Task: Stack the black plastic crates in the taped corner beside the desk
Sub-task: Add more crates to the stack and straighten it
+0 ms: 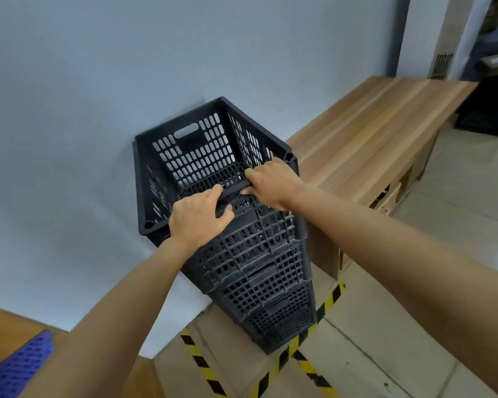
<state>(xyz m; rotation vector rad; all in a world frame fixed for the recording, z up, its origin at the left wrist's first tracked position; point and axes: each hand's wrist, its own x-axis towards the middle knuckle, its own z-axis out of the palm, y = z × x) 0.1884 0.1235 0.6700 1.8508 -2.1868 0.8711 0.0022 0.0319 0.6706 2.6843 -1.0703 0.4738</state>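
Note:
A tall stack of black perforated plastic crates (270,282) stands on the floor against the pale wall, inside a corner marked with yellow-and-black tape (325,308). The top crate (190,150) is open upward and empty. My left hand (197,218) grips its near rim, thumb curled into the handle slot. To its right, my right hand (270,182) holds the same rim, fingers over the edge. The lower crates are partly hidden behind my forearms.
A wooden desk (380,133) stands right of the stack, almost touching it. A blue perforated crate (18,369) lies at the bottom left on a wooden surface. A dark doorway and a black box (483,110) are at the far right. Tiled floor lies in front.

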